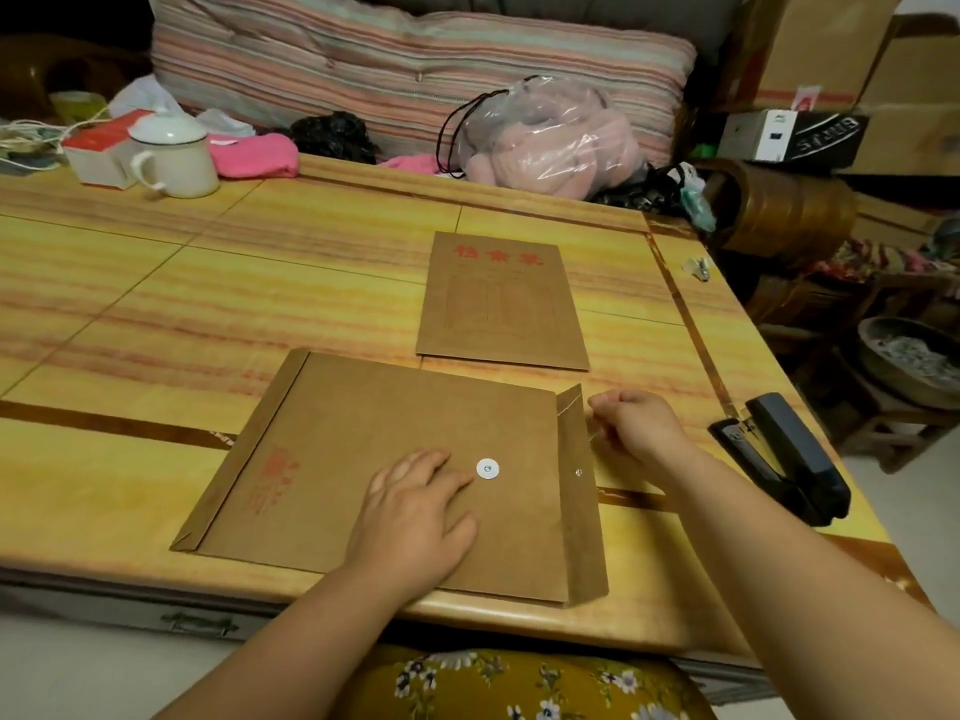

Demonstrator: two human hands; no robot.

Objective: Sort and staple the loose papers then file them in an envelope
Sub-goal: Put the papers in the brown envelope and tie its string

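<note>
Two brown envelopes, near (pixel 395 475) and far (pixel 501 301), one black stapler (pixel 784 457), one white lidded mug (pixel 174 155), and two hands, left (pixel 415 517) and right (pixel 641 426).

I note a yellow wood-grain table (pixel 260 283) with brown inlay strips. Beyond the fingers, a striped mattress (pixel 415 59) lies rolled. Right of them: stacked cardboard boxes (pixel 831 44), a wooden stool (pixel 904 423), pale floor (pixel 904 537). Light is dim and warm.
</note>
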